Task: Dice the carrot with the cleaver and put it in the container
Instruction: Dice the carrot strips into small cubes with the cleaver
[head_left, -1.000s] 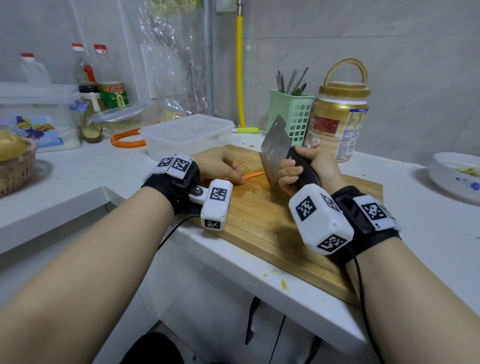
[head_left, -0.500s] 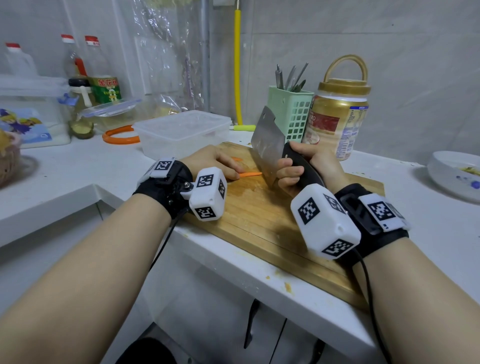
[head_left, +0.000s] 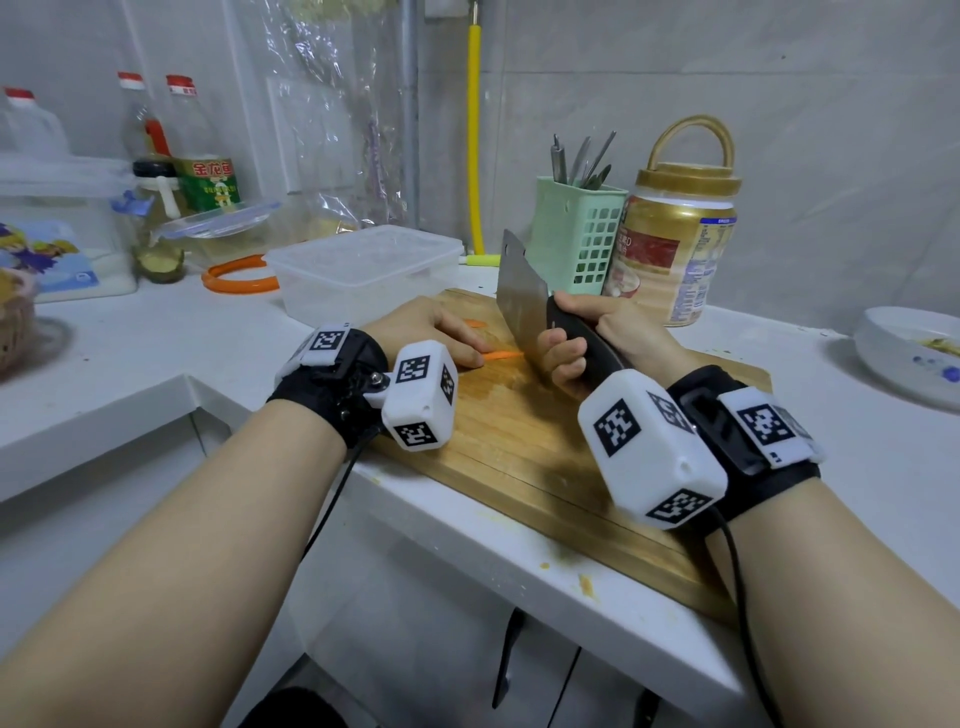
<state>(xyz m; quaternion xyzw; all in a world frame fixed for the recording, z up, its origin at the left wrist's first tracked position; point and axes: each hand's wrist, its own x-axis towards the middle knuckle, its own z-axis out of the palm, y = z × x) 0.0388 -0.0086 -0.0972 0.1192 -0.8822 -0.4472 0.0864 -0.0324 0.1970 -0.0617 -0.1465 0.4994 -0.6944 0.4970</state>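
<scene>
On the cutting board (head_left: 519, 447) your right hand (head_left: 597, 343) grips the cleaver (head_left: 522, 306), which has come down from its raised position onto the carrot (head_left: 501, 355) — a cut is in progress. Your left hand (head_left: 431, 332) presses the carrot flat. Beyond, the container (head_left: 363, 270) appears empty — no dice transferred yet.

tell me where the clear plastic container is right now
In the head view the clear plastic container sits on the white counter left of centre, just behind the far left corner of the wooden cutting board, beyond the left hand.
</scene>
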